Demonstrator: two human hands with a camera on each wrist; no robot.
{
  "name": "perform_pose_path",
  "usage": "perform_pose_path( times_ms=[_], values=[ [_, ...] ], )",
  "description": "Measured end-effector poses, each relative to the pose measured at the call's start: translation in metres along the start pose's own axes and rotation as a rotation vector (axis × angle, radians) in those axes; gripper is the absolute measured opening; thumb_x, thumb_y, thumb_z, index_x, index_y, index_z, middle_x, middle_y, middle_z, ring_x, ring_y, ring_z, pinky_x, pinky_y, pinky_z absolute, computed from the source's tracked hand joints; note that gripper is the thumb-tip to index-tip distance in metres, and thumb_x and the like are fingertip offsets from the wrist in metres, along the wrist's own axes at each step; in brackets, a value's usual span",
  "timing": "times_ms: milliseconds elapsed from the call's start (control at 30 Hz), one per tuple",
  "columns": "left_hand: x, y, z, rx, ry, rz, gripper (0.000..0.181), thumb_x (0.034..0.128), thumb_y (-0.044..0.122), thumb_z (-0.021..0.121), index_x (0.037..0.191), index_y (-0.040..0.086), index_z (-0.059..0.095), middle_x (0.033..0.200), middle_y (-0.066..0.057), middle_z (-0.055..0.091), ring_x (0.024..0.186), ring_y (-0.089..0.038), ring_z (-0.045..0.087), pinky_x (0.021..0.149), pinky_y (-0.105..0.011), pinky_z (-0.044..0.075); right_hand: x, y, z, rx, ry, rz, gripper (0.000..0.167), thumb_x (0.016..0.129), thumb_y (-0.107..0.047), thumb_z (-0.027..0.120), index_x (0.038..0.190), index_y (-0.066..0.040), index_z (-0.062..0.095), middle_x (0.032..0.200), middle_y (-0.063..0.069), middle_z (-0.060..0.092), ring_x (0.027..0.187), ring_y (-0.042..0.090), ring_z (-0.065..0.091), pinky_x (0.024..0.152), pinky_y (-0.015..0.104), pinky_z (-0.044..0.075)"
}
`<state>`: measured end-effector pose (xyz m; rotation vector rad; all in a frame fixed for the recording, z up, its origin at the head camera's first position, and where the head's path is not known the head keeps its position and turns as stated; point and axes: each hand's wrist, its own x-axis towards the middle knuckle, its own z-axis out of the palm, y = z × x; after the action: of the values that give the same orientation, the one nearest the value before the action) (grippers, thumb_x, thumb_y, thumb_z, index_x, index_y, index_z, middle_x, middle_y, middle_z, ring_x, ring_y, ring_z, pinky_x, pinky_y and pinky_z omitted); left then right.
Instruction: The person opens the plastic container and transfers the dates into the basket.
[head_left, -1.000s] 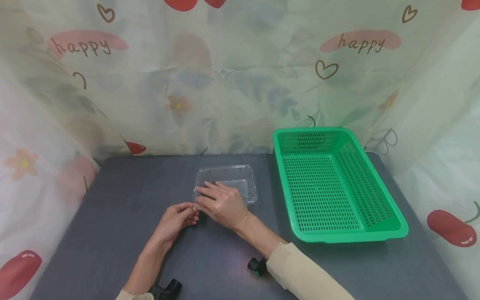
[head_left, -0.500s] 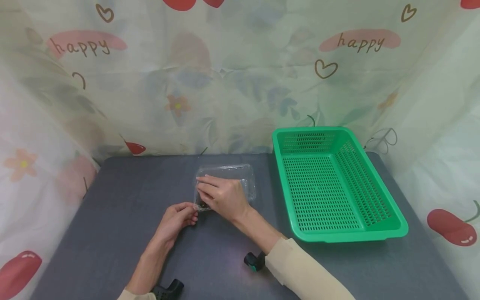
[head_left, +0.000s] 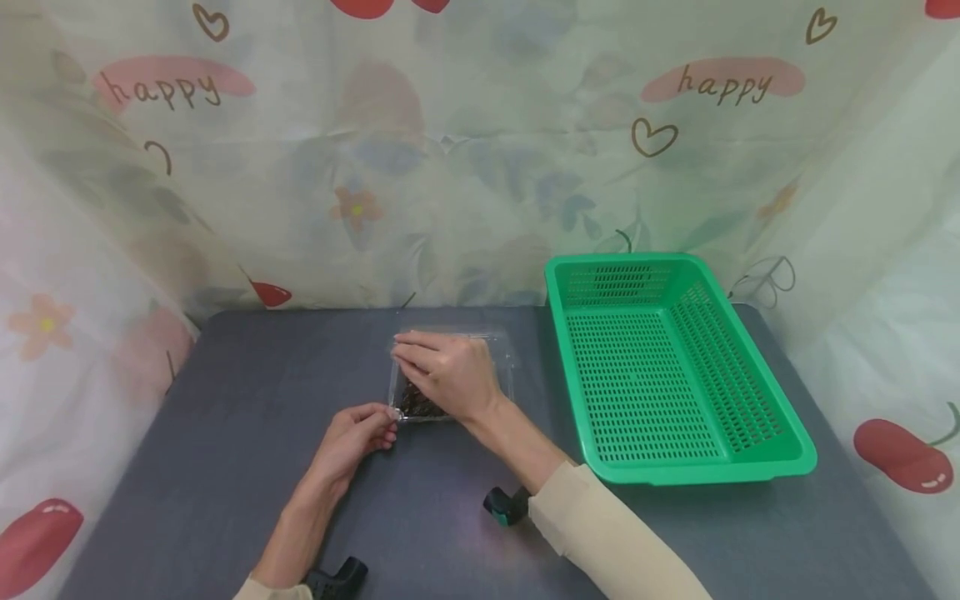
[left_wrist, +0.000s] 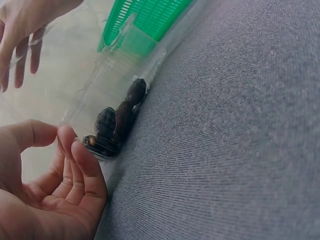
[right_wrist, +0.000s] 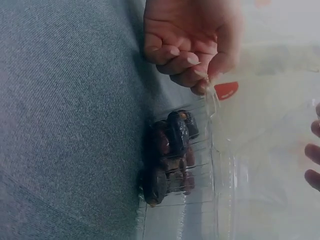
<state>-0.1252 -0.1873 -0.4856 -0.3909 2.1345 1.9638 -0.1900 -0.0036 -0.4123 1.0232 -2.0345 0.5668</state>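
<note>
A clear plastic container (head_left: 512, 379) lies on the table with dark, wrinkled oval pieces (head_left: 422, 402) inside its near-left part. At its near-left corner, the left hand (head_left: 356, 437) pinches the clear edge between thumb and fingertips. Over the container is the right hand (head_left: 453, 375), fingers extended leftward and nearly straight, hiding its middle. In the left wrist view, that hand (left_wrist: 25, 35) is beside a raised clear sheet, probably the lid; contact cannot be told. The right wrist view shows several dark pieces (right_wrist: 170, 155) behind the clear wall.
A green perforated basket (head_left: 633, 383) stands right of the container. Black devices (head_left: 507, 506) are at both wrists. Behind the grey table (head_left: 247, 417) hangs a printed curtain (head_left: 480, 225).
The right hand has moved away from the body, from the container's near-left part towards its far side, uncovering the dark pieces. The left hand has stayed at the corner.
</note>
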Motion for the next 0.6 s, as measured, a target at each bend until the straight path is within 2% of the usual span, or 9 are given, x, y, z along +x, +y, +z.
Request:
perform_pose_path(
  times_ms=[133,233,300,467,600],
  values=[
    [0.000,-0.001,0.000,-0.019,-0.003,-0.001,0.020,0.0954,0.010,0.060,0.104,-0.007,0.064,0.087,-0.009,0.063,0.074,-0.016,0.062,0.070,-0.029,0.055,0.000,0.003,0.001,-0.020,0.008,-0.018,0.013,0.091,-0.027,0.074,0.097,-0.019,0.081,0.101,-0.006,0.075,0.090,0.008,0.072,0.078,0.022,0.054],
    [-0.001,0.000,0.000,-0.031,-0.007,0.001,0.021,0.0956,0.010,0.059,0.105,-0.008,0.064,0.087,-0.009,0.064,0.074,-0.015,0.063,0.070,-0.028,0.055,0.000,0.008,-0.002,-0.045,0.010,-0.011,0.015,0.091,-0.028,0.074,0.099,-0.018,0.081,0.102,-0.004,0.075,0.101,0.013,0.070,0.095,0.028,0.050],
    [-0.001,0.000,-0.001,-0.038,-0.007,0.001,0.021,0.0956,0.009,0.059,0.105,-0.009,0.064,0.087,-0.010,0.065,0.074,-0.016,0.064,0.070,-0.028,0.055,0.000,0.012,-0.004,-0.059,0.015,0.004,0.016,0.090,-0.028,0.075,0.101,-0.017,0.081,0.104,-0.003,0.075,0.107,0.016,0.068,0.102,0.032,0.045],
    [-0.002,0.000,0.000,-0.047,-0.001,0.000,0.022,0.0953,0.010,0.060,0.106,-0.009,0.064,0.087,-0.010,0.065,0.075,-0.016,0.064,0.071,-0.029,0.056,0.000,0.020,-0.011,-0.101,0.031,0.072,0.016,0.090,-0.026,0.076,0.102,-0.018,0.080,0.108,-0.002,0.074,0.112,0.020,0.066,0.108,0.038,0.039],
    [-0.002,0.000,-0.001,-0.052,-0.005,0.002,0.023,0.0956,0.011,0.061,0.107,-0.009,0.064,0.087,-0.010,0.066,0.075,-0.016,0.065,0.071,-0.029,0.056,0.000,0.025,-0.017,-0.148,0.047,0.164,0.014,0.091,-0.026,0.074,0.100,-0.019,0.081,0.109,-0.002,0.074,0.113,0.022,0.064,0.111,0.043,0.035]
  ],
)
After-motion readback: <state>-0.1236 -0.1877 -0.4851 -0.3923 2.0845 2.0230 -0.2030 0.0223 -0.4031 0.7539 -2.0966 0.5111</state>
